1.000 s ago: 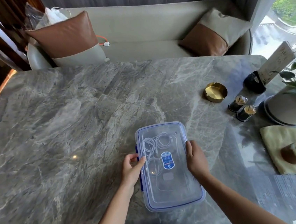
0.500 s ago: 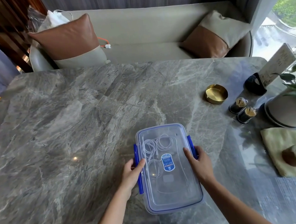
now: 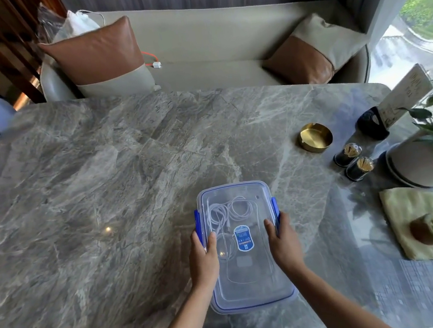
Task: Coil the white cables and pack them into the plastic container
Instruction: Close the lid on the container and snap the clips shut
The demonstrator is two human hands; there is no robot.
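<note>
Lidded clear rectangular plastic container (image 3: pixel 249 280), white cables (image 3: pixel 227 210) inside; left hand (image 3: pixel 203 258) fingers clamp its 9 o'clock edge, right hand (image 3: pixel 285 244) 3 o'clock.

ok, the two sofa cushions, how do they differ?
Left cushion stands upright, brown above beige; right cushion leans tilted, beige above brown. Left cushion shows mostly brown; right cushion about half. Both are two-tone and sit on the sofa.
</note>
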